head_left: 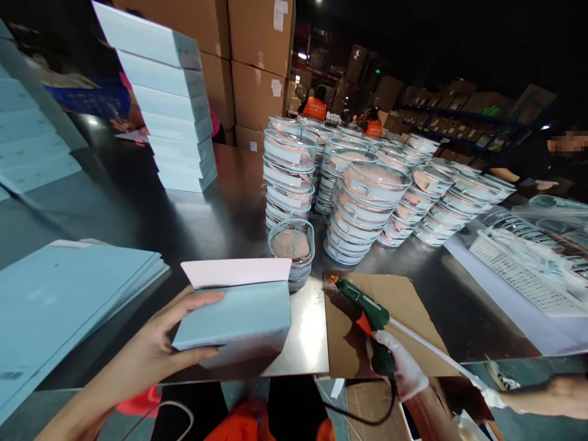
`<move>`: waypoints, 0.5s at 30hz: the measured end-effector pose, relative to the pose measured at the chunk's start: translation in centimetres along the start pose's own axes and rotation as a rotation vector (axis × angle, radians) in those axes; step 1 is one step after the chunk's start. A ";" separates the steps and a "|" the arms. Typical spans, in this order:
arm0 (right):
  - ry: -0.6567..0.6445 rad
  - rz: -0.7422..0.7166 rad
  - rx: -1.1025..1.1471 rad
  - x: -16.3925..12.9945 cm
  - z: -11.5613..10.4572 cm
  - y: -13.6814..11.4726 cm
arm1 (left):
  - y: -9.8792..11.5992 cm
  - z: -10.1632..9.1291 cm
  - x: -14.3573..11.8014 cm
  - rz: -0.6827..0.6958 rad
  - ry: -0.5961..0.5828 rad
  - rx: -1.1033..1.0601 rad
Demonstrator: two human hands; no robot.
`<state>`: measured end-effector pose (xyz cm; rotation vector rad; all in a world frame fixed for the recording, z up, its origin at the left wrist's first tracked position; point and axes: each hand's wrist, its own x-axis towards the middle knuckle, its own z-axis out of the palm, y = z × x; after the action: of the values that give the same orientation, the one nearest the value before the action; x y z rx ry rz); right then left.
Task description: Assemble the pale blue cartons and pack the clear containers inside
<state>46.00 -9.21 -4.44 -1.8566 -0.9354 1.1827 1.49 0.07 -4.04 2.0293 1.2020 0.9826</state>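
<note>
My left hand (154,349) grips a light blue carton box (236,315) at its left end; the box rests on the metal table (229,214) with its white flap open at the top. My right hand (399,367), in a white glove, holds a green glue gun (367,312) with an orange trigger, its nozzle pointing up-left over a sheet of brown cardboard (404,306). A clear glue stick sticks out behind the gun. Just beyond the box stands a short stack of clear round containers (291,248) with beige contents.
Tall stacks of the same clear containers (367,196) fill the table's middle. Flat blue cartons (59,300) lie at the left, made-up blue boxes (174,104) are stacked at the back left. A person (542,171) stands at the right; others in orange vests work far behind.
</note>
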 end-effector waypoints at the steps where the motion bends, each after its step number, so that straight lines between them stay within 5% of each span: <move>1: -0.012 -0.043 0.082 -0.2 0.0 0.0 | -0.1 0.0 0.0 -0.003 -0.001 -0.010; 9: -0.228 -0.328 0.431 1.8 3.4 -3.6 | 2.2 0.3 1.6 -0.010 0.075 -0.057; 15: -0.326 -0.529 0.139 0.4 5.0 -5.9 | 6.5 1.2 2.6 -0.088 0.133 0.132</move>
<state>40.32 -5.14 -1.04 -1.2139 -1.3811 1.1884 6.43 -0.46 1.06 2.0182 1.4490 1.0323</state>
